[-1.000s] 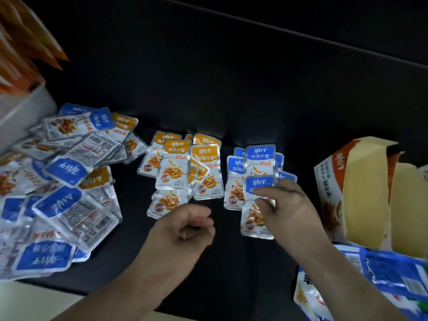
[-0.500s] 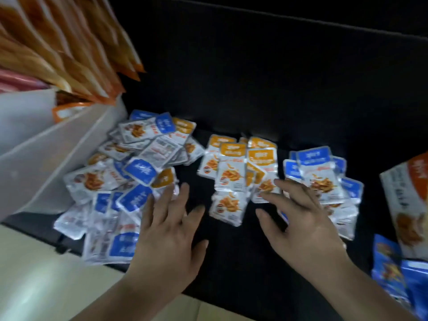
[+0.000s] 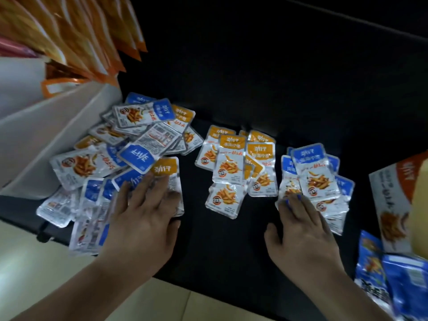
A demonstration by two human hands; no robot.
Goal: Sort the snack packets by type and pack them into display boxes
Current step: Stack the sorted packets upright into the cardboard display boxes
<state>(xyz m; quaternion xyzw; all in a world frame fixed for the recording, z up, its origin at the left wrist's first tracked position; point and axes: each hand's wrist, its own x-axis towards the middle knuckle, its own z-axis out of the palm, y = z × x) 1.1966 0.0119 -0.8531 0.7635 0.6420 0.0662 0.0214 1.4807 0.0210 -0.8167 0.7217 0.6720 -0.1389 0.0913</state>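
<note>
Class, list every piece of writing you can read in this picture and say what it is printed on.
"劲仔": top band of the orange-topped packets and the blue-topped packets.
"深海小鱼": just under it on both.
Red slogans on the packets, and lettering on the display box and blue bags: too blurred to read.

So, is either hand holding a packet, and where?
Neither grips anything: the left hand lies flat on an orange-topped packet, the right hand rests its fingertips on the blue stack, near-left corner.
</note>
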